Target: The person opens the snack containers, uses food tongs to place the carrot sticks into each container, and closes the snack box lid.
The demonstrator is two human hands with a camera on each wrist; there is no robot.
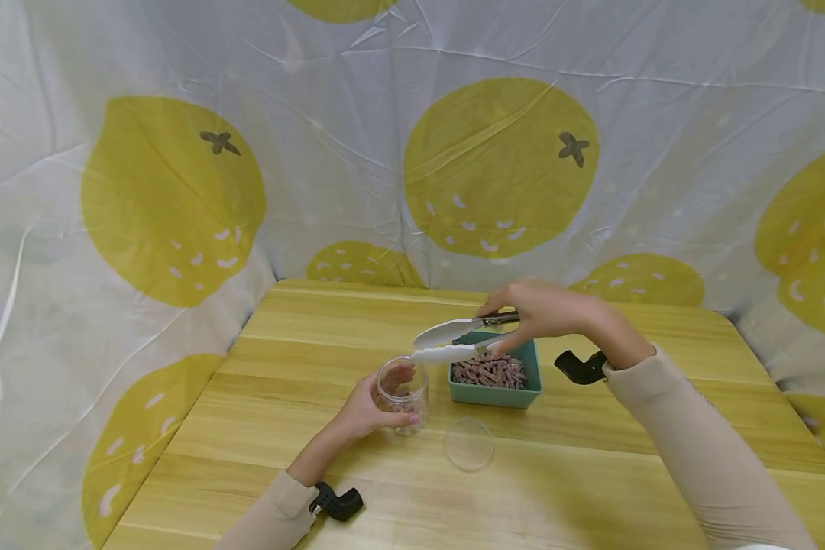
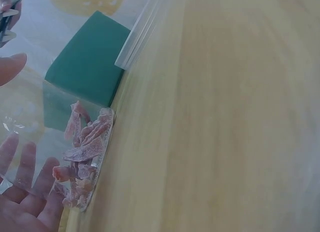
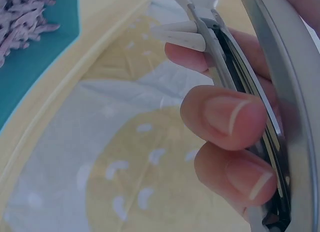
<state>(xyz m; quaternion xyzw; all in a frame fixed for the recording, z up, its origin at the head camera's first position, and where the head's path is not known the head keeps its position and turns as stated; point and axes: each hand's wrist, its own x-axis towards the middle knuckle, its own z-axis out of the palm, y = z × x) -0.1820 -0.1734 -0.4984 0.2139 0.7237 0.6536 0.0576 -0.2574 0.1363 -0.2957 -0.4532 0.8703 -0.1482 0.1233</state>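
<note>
Head view: hands, two; the left hand gripping one jar, clear and round-mouthed; the right hand gripping one pair of tongs, metal with white heads standing apart near the jar's rim, contact not discernible. Box, one, teal, rectangular, right of the jar, holding thin pinkish-brown strips too numerous to count. Lid, one, clear, circular, lying on the wood-grain counter. Cloth, creased, lemon-printed, behind. Left wrist view: ragged pink pieces, several overlapping, inside the jar; fingers behind its clear wall. Right wrist view: fingertips against the tongs' smooth metal arms; box and strips at upper left.
</note>
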